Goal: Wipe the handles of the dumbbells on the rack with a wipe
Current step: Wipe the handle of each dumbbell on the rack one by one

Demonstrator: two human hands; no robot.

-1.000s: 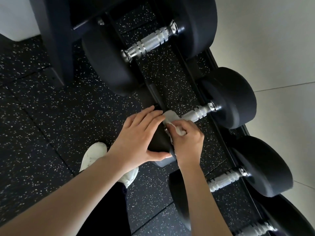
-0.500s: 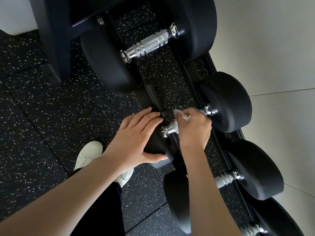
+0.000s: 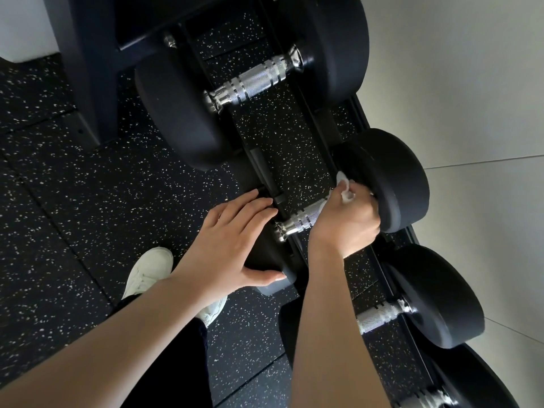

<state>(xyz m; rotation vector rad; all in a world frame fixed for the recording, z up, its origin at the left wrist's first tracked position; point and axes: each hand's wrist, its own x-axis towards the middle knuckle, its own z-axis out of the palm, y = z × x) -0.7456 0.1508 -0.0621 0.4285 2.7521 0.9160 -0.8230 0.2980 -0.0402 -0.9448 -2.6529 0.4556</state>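
Observation:
Several black dumbbells with knurled chrome handles lie across a low black rack (image 3: 312,134). My right hand (image 3: 348,219) grips a white wipe (image 3: 344,187) wrapped around the far end of the middle dumbbell's handle (image 3: 300,220), close against its far weight head (image 3: 397,178). Only the near half of that handle shows bare. My left hand (image 3: 232,242) rests with straight fingers on the near weight head (image 3: 265,254) of the same dumbbell, thumb along its lower edge. A larger dumbbell's handle (image 3: 253,81) lies above, and a smaller dumbbell's handle (image 3: 379,316) below.
Speckled black rubber flooring (image 3: 73,187) spreads to the left. A pale tiled wall (image 3: 471,98) stands right behind the rack. My white shoe (image 3: 150,272) stands on the floor under my left forearm. The rack's black upright (image 3: 88,69) rises at the upper left.
My right hand has slid the wipe along the handle from the near end to the far end, uncovering the near part. My left hand has stayed on the near weight head.

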